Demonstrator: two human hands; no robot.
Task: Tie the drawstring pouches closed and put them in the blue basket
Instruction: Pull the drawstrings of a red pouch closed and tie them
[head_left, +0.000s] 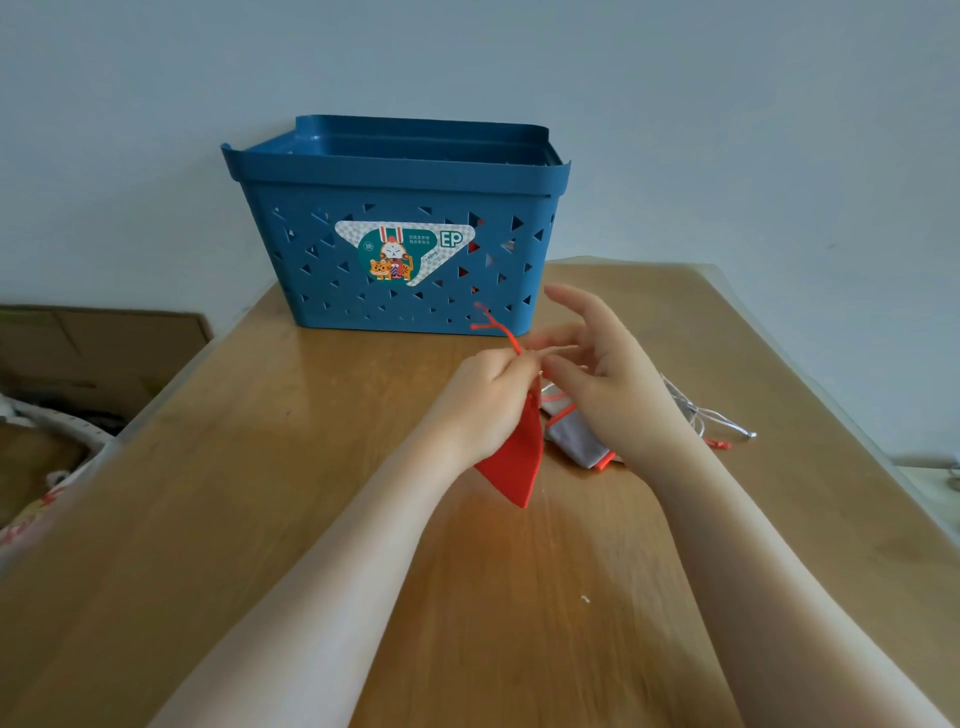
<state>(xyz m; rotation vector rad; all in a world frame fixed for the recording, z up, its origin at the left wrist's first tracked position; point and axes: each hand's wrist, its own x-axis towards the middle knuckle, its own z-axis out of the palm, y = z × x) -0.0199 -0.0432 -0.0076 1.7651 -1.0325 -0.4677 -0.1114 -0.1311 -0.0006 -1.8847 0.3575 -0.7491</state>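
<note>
The blue basket (400, 228) is standing at the worktop's (260, 493) far edge. My left hand (485, 400) is reaching in, fingers curled, pinching the red drawstring (498, 330) at the neck of the red pouch (514, 462), which is hanging just above the worktop. My right hand (608, 379) is hovering beside it, fingers spread loosely, fingertips meeting the cord. A grey pouch (576, 441) with orange trim is lying beneath it.

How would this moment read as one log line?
step: tying red fabric pouch | left hand: pinches red drawstring | right hand: at cord, grip unclear | blue plastic basket: behind | grey pouch: on wooden table
</note>
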